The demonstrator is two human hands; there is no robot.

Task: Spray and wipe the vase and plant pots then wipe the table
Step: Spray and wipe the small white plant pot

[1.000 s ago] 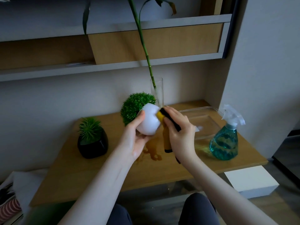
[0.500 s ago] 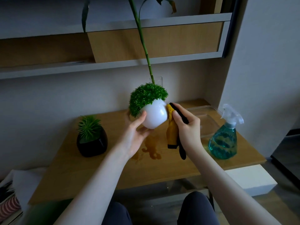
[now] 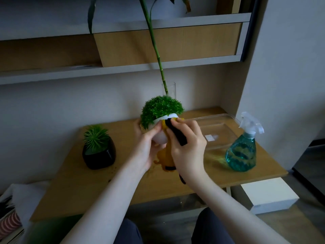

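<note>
Head view: left hand (image 3: 146, 148) fingers curled round white pot (image 3: 161, 137), held above bench (image 3: 73, 187); right hand (image 3: 189, 148) fingers pinch yellow cloth (image 3: 167, 156) against its rim. Wiping step. Next likely: set down, do black pot (image 3: 99, 155), glass vase (image 3: 168, 88).

Dim, cool indoor light, brighter right of the grip, soft shadows, wide-angle bending at edges, slightly soft focus
</note>
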